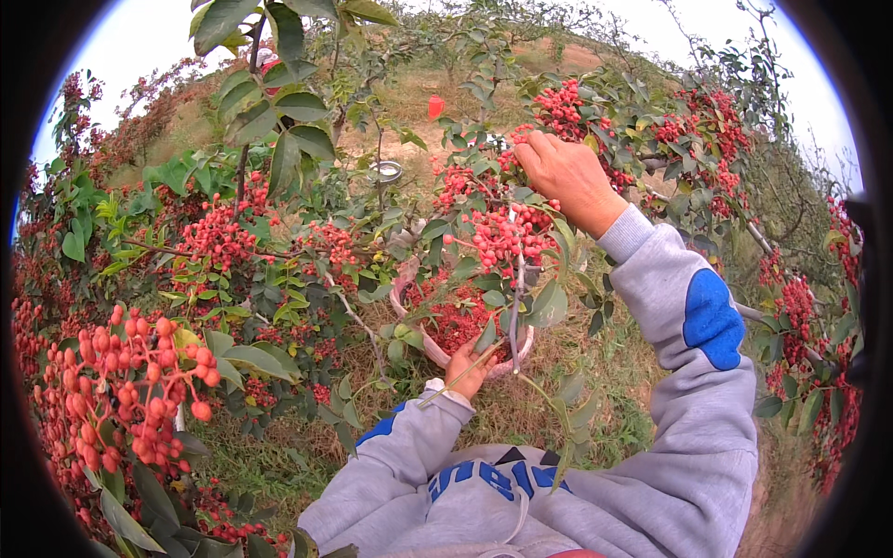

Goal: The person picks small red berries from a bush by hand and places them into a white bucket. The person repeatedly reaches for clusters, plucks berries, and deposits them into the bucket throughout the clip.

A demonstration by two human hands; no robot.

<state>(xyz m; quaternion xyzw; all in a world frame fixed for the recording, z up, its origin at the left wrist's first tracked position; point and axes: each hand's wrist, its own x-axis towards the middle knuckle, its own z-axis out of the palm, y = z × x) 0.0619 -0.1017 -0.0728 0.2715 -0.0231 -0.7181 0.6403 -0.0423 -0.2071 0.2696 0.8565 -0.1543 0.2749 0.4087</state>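
Observation:
My right hand is raised among the branches with its fingers curled at a red Sichuan pepper cluster. Its fingertips are partly hidden by berries. Lower down, my left hand is beside the near rim of a pinkish basket, palm partly up and fingers bent. A leaf and a thin stem cross it, so its grip is unclear. Loose red berries lie in the basket under the foliage. Between the hands hangs another berry cluster on a grey cut branch.
Large berry clusters stand close at the left, others at the upper right. A leafy stem rises at the upper left, partly hiding a person in red. A round metal bowl and a red container sit farther off.

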